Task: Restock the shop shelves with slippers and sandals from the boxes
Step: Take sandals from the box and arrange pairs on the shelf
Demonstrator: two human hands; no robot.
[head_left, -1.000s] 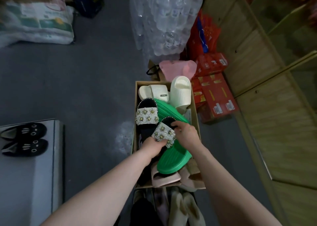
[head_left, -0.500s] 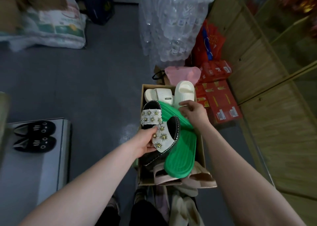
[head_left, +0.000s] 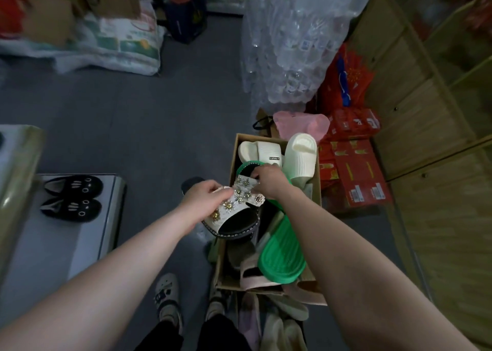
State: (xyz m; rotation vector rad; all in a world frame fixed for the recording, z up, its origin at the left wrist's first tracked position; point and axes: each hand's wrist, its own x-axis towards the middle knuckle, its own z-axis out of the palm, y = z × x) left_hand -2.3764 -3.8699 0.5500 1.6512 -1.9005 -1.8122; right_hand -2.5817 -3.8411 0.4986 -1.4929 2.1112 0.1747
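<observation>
Lifting should be easy: the black-soled sandal with a white jewelled strap hangs tilted over the left wall of the brown cardboard box, with the left grip clamped on its strap. The right grip pinches the strap of the matching second sandal, which lies on a green ribbed foam slide. Both look light and stiff-soled. The studs could snag, so the sole edges seem the safer hold.

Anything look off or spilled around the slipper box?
Mostly jumble. The cardboard box is overfull: a green slipper lies slanted across the pile, a cream slipper leans on end above the far rim, and beige sandals spill past its near end. No visible damage.
</observation>
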